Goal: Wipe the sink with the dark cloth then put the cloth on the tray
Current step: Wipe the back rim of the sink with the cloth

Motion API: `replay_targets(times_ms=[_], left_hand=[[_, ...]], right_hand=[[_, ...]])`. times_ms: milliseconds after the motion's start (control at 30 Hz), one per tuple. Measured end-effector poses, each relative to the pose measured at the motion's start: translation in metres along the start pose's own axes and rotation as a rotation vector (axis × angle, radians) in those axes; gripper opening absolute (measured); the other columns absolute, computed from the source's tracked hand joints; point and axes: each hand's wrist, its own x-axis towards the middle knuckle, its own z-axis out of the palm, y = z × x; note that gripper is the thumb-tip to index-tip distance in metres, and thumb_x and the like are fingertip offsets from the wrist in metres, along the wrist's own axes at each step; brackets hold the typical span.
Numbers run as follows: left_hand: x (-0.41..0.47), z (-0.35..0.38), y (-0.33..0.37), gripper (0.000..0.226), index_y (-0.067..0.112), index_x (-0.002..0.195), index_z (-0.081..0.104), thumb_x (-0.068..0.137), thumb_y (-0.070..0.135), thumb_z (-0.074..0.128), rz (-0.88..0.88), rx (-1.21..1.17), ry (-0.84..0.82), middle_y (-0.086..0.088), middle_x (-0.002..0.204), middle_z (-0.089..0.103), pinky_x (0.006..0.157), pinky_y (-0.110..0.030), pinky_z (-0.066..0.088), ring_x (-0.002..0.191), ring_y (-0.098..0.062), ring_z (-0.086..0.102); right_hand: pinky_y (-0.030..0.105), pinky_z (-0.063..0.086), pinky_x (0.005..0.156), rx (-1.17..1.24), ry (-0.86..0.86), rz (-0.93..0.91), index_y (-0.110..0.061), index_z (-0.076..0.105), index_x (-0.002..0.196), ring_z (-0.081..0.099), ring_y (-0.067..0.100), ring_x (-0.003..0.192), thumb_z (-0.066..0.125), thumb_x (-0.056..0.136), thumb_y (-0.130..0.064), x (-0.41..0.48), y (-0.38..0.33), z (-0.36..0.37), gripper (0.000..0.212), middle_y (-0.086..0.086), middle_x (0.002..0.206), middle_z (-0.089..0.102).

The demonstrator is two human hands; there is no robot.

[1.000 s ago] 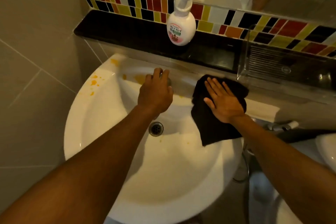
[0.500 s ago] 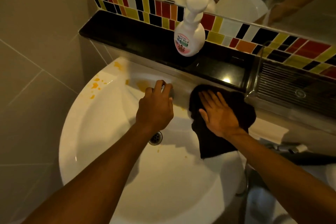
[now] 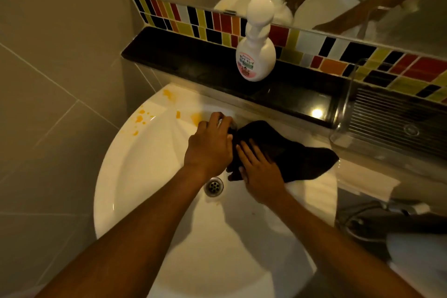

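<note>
The soap bottle [image 3: 255, 55] on the ledge [image 3: 193, 68] bears a label with Japanese characters, too blurred to read.

The right hand [image 3: 260, 172] has slid the dark cloth [image 3: 290, 155] leftward (now beside the left hand [image 3: 209, 147]).

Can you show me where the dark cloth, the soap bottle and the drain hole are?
dark cloth [image 3: 290, 152]: head view, middle of the cloth beside the right hand.
soap bottle [image 3: 255, 57]: head view, its round white body.
drain [image 3: 213, 186]: head view, metal centre.
</note>
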Motion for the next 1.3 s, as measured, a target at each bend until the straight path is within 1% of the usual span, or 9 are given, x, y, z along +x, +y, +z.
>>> replay_targets(times_ms=[67,267,467,667,767,933,1067,1200,1300], left_hand=[[-0.001,-0.001,0.002,0.030,0.022,0.125,0.046,0.095,0.028,0.045,-0.001,0.001,-0.008,-0.002,0.134,0.043,0.074,-0.042,0.056,0.109,-0.028,0.051],[0.000,0.002,0.001,0.031,0.026,0.126,0.044,0.095,0.031,0.045,-0.022,0.011,-0.009,0.000,0.136,0.041,0.078,-0.038,0.054,0.113,-0.024,0.049],[0.001,-0.002,0.003,0.032,0.026,0.128,0.043,0.096,0.031,0.045,-0.027,0.035,-0.026,0.000,0.138,0.039,0.079,-0.035,0.051,0.115,-0.025,0.048],[0.000,-0.002,0.001,0.036,0.023,0.131,0.042,0.097,0.031,0.044,-0.009,0.036,-0.019,-0.002,0.141,0.037,0.079,-0.037,0.053,0.115,-0.026,0.048],[0.000,-0.001,0.000,0.036,0.022,0.131,0.043,0.096,0.030,0.044,0.006,0.029,-0.002,-0.003,0.140,0.038,0.078,-0.037,0.054,0.114,-0.026,0.048],[-0.001,0.003,-0.003,0.036,0.023,0.131,0.043,0.096,0.031,0.043,0.024,0.020,0.009,-0.003,0.138,0.041,0.079,-0.038,0.055,0.114,-0.026,0.049],[0.002,0.004,-0.004,0.036,0.023,0.130,0.042,0.095,0.032,0.043,0.013,0.036,0.010,-0.003,0.138,0.041,0.078,-0.042,0.055,0.113,-0.026,0.050],[0.000,0.004,-0.004,0.033,0.023,0.127,0.046,0.095,0.032,0.043,0.029,0.032,0.019,-0.004,0.136,0.043,0.075,-0.043,0.056,0.109,-0.028,0.052],[-0.003,0.002,-0.004,0.028,0.021,0.121,0.048,0.095,0.029,0.045,0.055,0.022,0.045,-0.005,0.131,0.046,0.070,-0.041,0.056,0.104,-0.028,0.053]], right_hand=[[0.041,0.046,0.102,-0.062,-0.010,-0.079,-0.025,0.037,0.144,0.032,0.022,0.143,0.024,0.098,-0.046,0.003,0.021,-0.008,0.052,0.000,0.151,0.041],[0.044,0.021,0.117,0.051,0.109,0.289,-0.016,0.050,0.136,0.033,0.027,0.142,0.020,0.099,-0.041,0.023,-0.031,0.003,0.053,0.008,0.145,0.049],[0.042,0.037,0.109,-0.105,0.062,0.036,-0.018,0.053,0.133,0.046,0.028,0.134,0.023,0.097,-0.045,0.000,0.011,-0.001,0.054,0.006,0.138,0.057],[0.044,0.003,0.118,-0.201,0.220,0.328,-0.007,0.039,0.142,0.025,0.030,0.144,0.024,0.097,-0.043,-0.011,0.022,-0.008,0.059,0.015,0.149,0.040],[0.047,0.002,0.117,-0.148,0.244,0.439,-0.006,0.037,0.143,0.021,0.035,0.145,0.030,0.095,-0.041,0.010,0.011,-0.010,0.060,0.018,0.152,0.036],[0.053,0.003,0.116,-0.419,0.040,0.007,-0.017,0.029,0.148,0.015,0.039,0.146,0.049,0.087,-0.049,0.060,0.011,-0.015,0.072,0.014,0.156,0.029],[0.051,0.003,0.116,-0.503,0.024,-0.061,-0.019,0.026,0.149,0.015,0.035,0.147,0.039,0.091,-0.048,0.073,0.012,-0.022,0.066,0.010,0.157,0.028],[0.048,0.005,0.119,-0.316,0.074,0.152,-0.017,0.017,0.152,0.008,0.030,0.149,0.026,0.096,-0.043,0.056,0.007,-0.021,0.063,0.009,0.160,0.018],[0.046,0.004,0.120,-0.162,0.127,0.346,-0.014,0.023,0.150,0.016,0.031,0.147,0.027,0.095,-0.047,0.024,0.015,-0.021,0.064,0.011,0.158,0.025]])
